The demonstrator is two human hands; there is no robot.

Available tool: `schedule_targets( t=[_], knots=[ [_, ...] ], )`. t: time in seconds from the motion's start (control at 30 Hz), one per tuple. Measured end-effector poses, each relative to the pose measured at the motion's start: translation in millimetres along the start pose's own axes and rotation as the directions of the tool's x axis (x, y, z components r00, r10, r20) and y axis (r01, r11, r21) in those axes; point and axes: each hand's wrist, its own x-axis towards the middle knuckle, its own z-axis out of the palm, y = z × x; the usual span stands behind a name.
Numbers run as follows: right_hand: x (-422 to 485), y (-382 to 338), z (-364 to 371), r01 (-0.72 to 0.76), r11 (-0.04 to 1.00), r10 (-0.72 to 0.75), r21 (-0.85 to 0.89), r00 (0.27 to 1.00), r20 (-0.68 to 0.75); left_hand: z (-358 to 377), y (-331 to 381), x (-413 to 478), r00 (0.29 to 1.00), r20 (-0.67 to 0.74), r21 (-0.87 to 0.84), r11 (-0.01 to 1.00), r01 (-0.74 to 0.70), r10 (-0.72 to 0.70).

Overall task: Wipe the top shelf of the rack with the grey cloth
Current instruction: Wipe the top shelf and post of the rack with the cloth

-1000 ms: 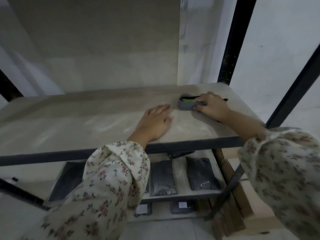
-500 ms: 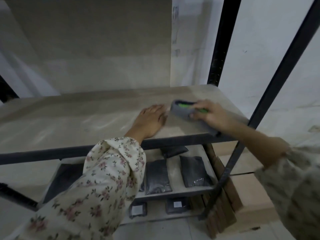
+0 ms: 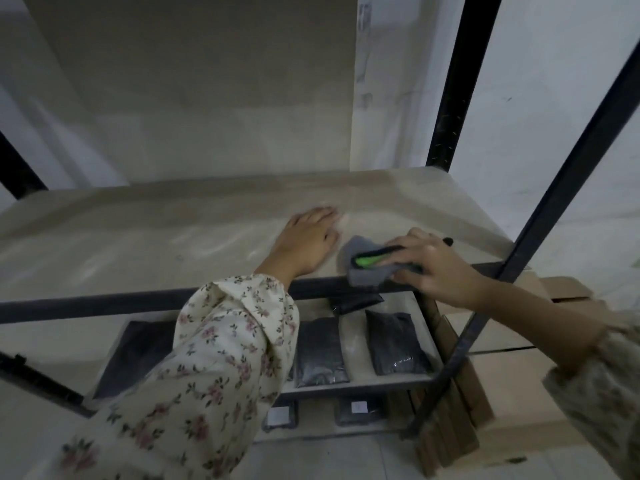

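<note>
The right hand (image 3: 433, 268) has its fingers curled around a folded grey cloth (image 3: 367, 271) and a slim black tool with a bright green grip (image 3: 372, 259) lying on top of it — thumb over the tool, the other fingers pressed along the cloth's near side; the cloth sits at the front right edge of the pale, dusty top shelf board (image 3: 173, 244), its lower fold hanging over the dark metal front rail (image 3: 104, 303). Just beside it, the left hand (image 3: 306, 244) lies flat on the board, palm down, fingers straight and close together, holding nothing; its floral cream sleeve (image 3: 221, 358) crosses the rail. Below, dark plastic pouches (image 3: 394, 341) lie on a lower shelf; brown cardboard boxes (image 3: 502, 375) stand right of the black rack upright (image 3: 540, 220).
</note>
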Motion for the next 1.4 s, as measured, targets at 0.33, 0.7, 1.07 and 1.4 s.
schedule_targets(
  t=[0.33,0.7,1.07,1.4],
  knots=[
    [60.9,44.6,-4.4,-0.285,0.94,0.266,-0.189,0.957,-0.118,-2.1,2.0,-3.1,1.0,-0.002,-0.014,1.0,0.001,-0.001],
    [26.2,1.4,-29.8,-0.019,0.979,0.018,0.203,1.0,0.006,-2.0,0.7,-3.3,0.998,-0.066,-0.028,0.999,-0.022,0.02],
    [9.0,-23.8,8.9,0.064,0.998,-0.064,-0.002,0.997,0.044,-13.0,-29.6,1.1,1.0,-0.005,-0.038,0.999,-0.021,0.021],
    [159.6,95.7,6.2,-0.651,0.71,0.586,-0.27,0.758,-0.288,-13.7,-52.4,13.7,0.997,0.043,-0.045,0.997,0.069,-0.067]
  ],
)
